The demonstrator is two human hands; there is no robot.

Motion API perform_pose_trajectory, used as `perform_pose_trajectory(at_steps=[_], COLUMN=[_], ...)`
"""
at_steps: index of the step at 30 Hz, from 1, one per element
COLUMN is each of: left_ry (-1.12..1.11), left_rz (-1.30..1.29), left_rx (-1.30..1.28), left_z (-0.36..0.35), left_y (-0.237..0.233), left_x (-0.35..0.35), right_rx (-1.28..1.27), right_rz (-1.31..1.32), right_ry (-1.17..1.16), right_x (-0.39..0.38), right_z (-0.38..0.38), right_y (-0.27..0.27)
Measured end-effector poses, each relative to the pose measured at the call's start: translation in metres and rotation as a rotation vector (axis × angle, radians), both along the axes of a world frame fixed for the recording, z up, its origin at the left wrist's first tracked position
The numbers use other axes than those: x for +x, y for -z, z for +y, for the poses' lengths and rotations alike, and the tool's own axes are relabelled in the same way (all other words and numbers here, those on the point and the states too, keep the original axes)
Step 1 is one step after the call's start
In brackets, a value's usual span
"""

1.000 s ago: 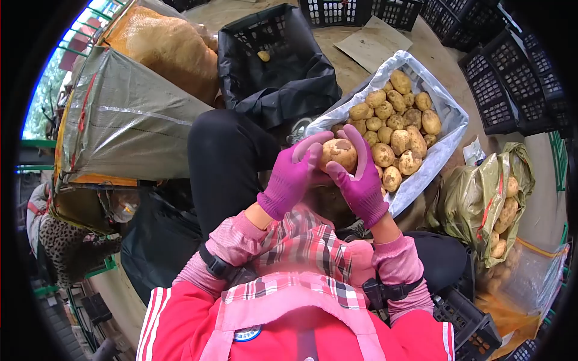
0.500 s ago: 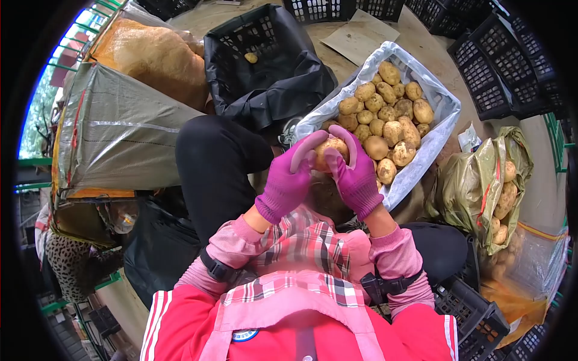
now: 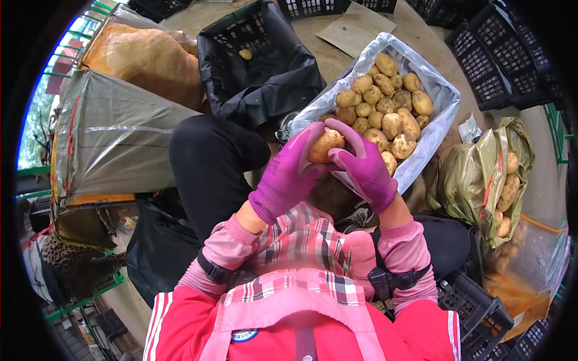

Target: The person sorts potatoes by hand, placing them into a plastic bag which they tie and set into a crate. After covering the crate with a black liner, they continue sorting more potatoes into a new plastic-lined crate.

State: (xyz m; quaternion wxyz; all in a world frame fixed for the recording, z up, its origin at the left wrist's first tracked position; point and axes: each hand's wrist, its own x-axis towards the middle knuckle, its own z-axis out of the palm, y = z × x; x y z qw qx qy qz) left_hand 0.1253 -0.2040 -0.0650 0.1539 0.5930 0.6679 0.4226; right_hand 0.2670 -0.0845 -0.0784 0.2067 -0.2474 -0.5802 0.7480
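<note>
A brown, dirt-specked potato (image 3: 327,146) is held between my two gloved hands. My left hand (image 3: 288,177), in a purple glove, wraps its fingers and thumb around the near left side of it. My right hand (image 3: 365,167), gloved alike, closes on it from the right, fingers over the top. Just beyond the hands stands a crate lined with pale plastic (image 3: 432,147), holding several potatoes (image 3: 391,124), some with soil on them. The held potato is above the crate's near left corner, apart from the pile.
Beyond my left knee is a black-lined crate (image 3: 271,93) with one small potato (image 3: 245,54) inside. A green sack (image 3: 466,180) with potatoes showing stands at right. Large filled sacks (image 3: 114,138) are at left, stacked black crates (image 3: 481,60) at back right, a flat board (image 3: 355,28) behind.
The potato has been turned in my hands and sits more in the left one. My right hand has spread slightly away to the right. The view has shifted a little.
</note>
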Motion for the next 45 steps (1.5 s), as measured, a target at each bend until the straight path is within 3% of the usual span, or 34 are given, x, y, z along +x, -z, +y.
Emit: perform_pose_trajectory(at_steps=[4,7,10,11,13,14,15,18,20,21,24,26,28,32,33,36,37,38,40,41,42,44,45], left_ry=[0.025,0.037,0.097,0.103,0.11,0.02,-0.022,-0.371,-0.549,-0.602,-0.633,-0.379,-0.27,-0.236,-0.19,-0.061,-0.09,-0.001,0.183,0.229,0.162,0.04,0.137], left_rz=[-0.004,-0.001,-0.018,-0.081,-0.2,-0.392,-0.3,-0.089,0.09,0.013,0.092,0.02,-0.098,-0.567,-0.617,-0.91,-1.272,-1.477,-1.873,-1.933,-1.749,-1.366,-1.19], left_rx=[0.022,0.02,-0.029,-0.041,-0.073,-0.075,0.017,0.0,-0.035,-0.301,-0.114,0.027,0.032,-0.146,-0.119,-0.327,-0.407,-0.458,-0.56,-0.538,-0.442,-0.25,-0.161], left_z=[0.0,0.001,0.0,0.003,0.005,0.018,0.032,0.075,0.094,0.099,0.096,0.081,0.059,0.018,0.014,0.012,0.013,0.016,0.025,0.024,0.023,0.022,0.02], left_y=[0.0,-0.001,0.004,0.005,0.005,0.008,0.012,0.031,0.067,0.064,0.09,0.057,0.05,0.076,0.093,0.076,0.061,0.046,0.027,0.029,0.027,0.014,0.013], left_x=[0.0,-0.002,-0.001,-0.001,-0.007,-0.026,-0.046,-0.138,-0.202,-0.214,-0.199,-0.142,-0.096,-0.048,-0.044,-0.032,-0.023,-0.02,-0.022,-0.022,-0.017,-0.004,-0.005], right_rx=[0.204,0.111,0.534,0.501,0.11,-0.083,0.138,0.714,0.725,0.797,0.787,0.853,0.873,0.778,0.701,0.253,0.113,-0.026,0.077,0.168,0.259,0.12,0.077], right_rz=[0.039,-0.037,-0.001,-0.003,-0.027,-0.038,-0.091,-0.495,-0.881,-1.047,-1.435,-1.554,-1.609,-1.448,-1.261,-0.39,-0.249,-0.105,-0.015,0.06,0.137,0.11,0.095], right_ry=[0.059,-0.014,0.062,0.067,0.089,0.102,0.114,0.411,0.45,0.475,0.279,0.235,0.244,0.341,0.423,0.428,0.378,0.329,0.22,0.193,0.164,0.136,0.148], right_x=[-0.002,0.003,0.003,0.002,-0.003,-0.003,-0.001,0.018,0.032,0.034,0.027,0.012,0.001,0.007,0.008,0.001,-0.006,-0.012,-0.008,-0.006,-0.003,0.005,0.006], right_z=[0.001,0.002,-0.002,-0.002,-0.006,-0.003,0.007,0.058,0.092,0.107,0.133,0.133,0.136,0.152,0.152,0.125,0.099,0.067,0.025,0.014,0.007,0.002,0.001], right_y=[0.007,-0.007,0.009,0.014,0.017,0.02,0.037,0.072,0.075,0.095,0.135,0.15,0.152,0.156,0.15,0.12,0.083,0.043,0.013,0.014,0.014,0.004,-0.002])
